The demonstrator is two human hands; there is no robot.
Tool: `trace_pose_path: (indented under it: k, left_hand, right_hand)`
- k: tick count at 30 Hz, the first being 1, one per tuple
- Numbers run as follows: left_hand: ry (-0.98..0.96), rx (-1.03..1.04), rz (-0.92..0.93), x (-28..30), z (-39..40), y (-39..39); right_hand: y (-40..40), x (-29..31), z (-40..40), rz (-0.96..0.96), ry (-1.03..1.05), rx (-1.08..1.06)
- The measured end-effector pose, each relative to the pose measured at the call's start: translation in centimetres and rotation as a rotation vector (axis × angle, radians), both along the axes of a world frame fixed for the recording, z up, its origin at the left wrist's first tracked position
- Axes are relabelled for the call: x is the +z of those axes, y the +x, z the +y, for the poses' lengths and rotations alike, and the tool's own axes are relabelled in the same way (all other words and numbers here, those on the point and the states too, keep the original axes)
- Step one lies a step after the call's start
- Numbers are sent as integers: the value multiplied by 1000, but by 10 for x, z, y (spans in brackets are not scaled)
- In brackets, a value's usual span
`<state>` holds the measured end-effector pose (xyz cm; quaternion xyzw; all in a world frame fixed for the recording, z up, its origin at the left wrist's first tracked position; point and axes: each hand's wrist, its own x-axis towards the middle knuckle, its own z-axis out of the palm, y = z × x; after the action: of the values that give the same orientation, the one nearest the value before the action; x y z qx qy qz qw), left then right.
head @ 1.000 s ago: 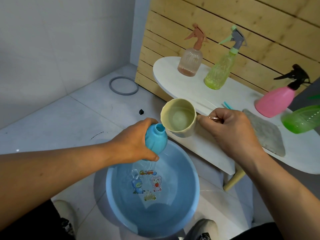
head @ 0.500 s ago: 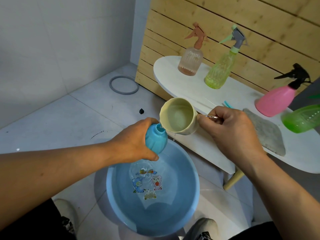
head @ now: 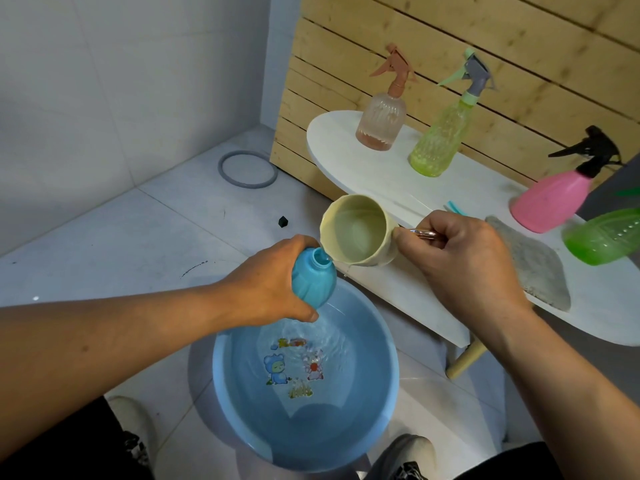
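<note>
My left hand (head: 266,289) grips a blue bottle (head: 313,284) with no cap, its open neck up and tilted toward the cup. My right hand (head: 460,261) holds a cream cup (head: 358,230) by its shiny handle, tipped so its lip sits at the bottle's neck. Water runs from the cup into the neck, and some drips down. Below both, a blue basin (head: 235,403) of water stands on the floor, with cartoon stickers on its bottom and ripples on the surface.
A white oval table (head: 391,181) stands against a wooden slat wall (head: 450,46). On it are a peach spray bottle (head: 381,123), a yellow-green spray bottle (head: 438,140), a pink one (head: 550,206), a green bottle (head: 606,237) lying down and a grey cloth (head: 533,268). A grey ring (head: 247,169) lies on the floor.
The cup has tipped further toward the bottle's neck and water now flows in. Ripples in the basin have shifted. Both hands stay nearly in place.
</note>
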<state>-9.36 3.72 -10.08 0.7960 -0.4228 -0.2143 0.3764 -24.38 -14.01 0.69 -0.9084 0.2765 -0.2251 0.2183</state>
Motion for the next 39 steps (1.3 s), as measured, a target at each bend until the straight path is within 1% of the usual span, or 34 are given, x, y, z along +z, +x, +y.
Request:
trace_pose_path:
  k: [6, 22, 39]
  left_hand:
    - [0, -1, 0, 0, 1, -1]
    - [11, -9, 0, 1, 1, -2]
    - [16, -16, -18, 2, 1, -2]
  right_hand:
    - [-1, 4, 5, 29, -32, 5]
    - [-1, 4, 8, 28, -77, 13]
    - [-1, 5, 12, 19, -169, 34]
